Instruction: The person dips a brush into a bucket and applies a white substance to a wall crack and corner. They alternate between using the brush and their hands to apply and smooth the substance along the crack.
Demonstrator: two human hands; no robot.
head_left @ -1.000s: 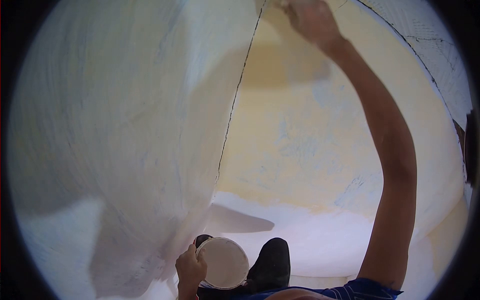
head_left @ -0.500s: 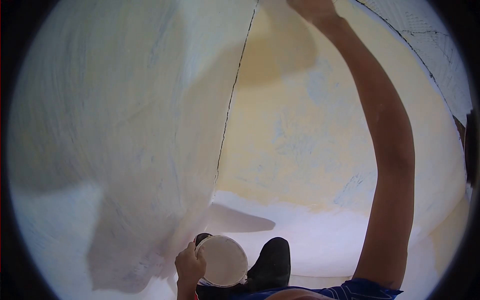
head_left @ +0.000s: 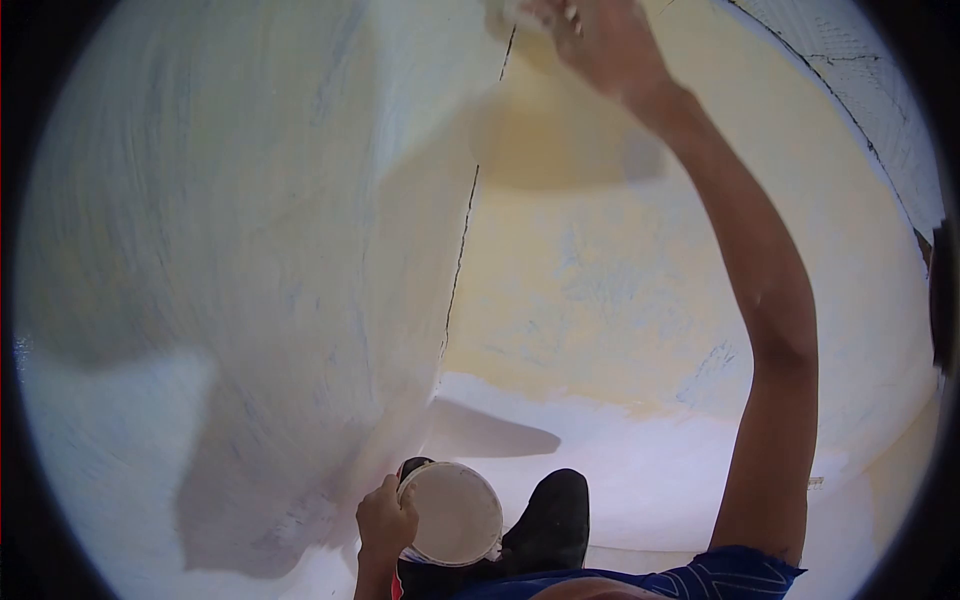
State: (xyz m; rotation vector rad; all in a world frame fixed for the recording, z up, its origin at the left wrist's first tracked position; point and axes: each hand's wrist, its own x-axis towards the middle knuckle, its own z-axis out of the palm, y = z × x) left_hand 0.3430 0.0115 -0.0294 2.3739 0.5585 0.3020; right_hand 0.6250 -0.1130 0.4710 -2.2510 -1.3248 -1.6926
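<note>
Low in the view, my left hand [head_left: 387, 518] is closed on the rim of a round white bucket [head_left: 452, 512], thumb over the edge. Its inside looks pale and smooth. My right arm stretches up the curved surface, and my right hand [head_left: 608, 50] is near the top edge, fingers bent around a pale, blurred thing [head_left: 507, 15] that is partly cut off. Beneath that hand runs a dark jagged crack [head_left: 462, 250] in the yellowish curved surface [head_left: 610, 270]. Part of the crack's upper stretch does not show.
A greyish-white curved surface [head_left: 230, 200] fills the left. White coating [head_left: 620, 450] covers the lower middle. My dark shoe [head_left: 555, 510] shows beside the bucket. Another dark crack [head_left: 850, 115] borders rough white material [head_left: 850, 60] at upper right, and a dark object [head_left: 942, 300] stands at the right edge.
My right hand has come down and left into fuller view, over the crack. A gap now shows in the crack's line below it. My left hand and the bucket have barely shifted.
</note>
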